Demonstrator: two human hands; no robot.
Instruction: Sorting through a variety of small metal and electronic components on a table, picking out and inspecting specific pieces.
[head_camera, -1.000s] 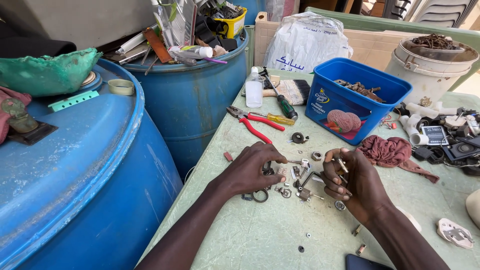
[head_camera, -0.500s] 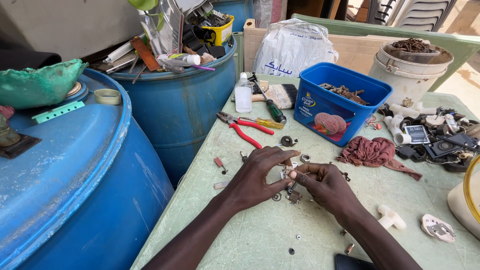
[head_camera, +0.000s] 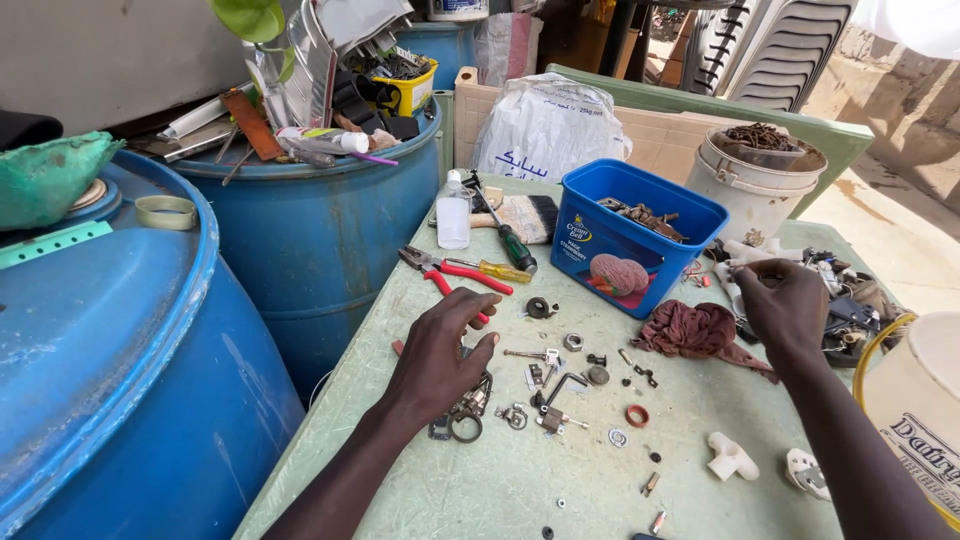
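My left hand rests palm down on the pale green table, fingers spread, covering a bunch of metal rings and keys. Small metal parts, such as washers, nuts and brackets, lie scattered just right of it. My right hand is raised at the right, beside the blue plastic tub, over a heap of white and black parts. Its fingers are curled and what they pinch is hidden. A dark red rag lies between the tub and that hand.
Red-handled pliers, a screwdriver, a small clear bottle and a brush lie at the table's back. Two blue drums stand at left, one piled with clutter. A white bucket and white sack sit behind.
My right hand has left the small parts in the middle and moved right and up toward the heap beside the tub. My left hand has flattened onto the table. The view has swung left.
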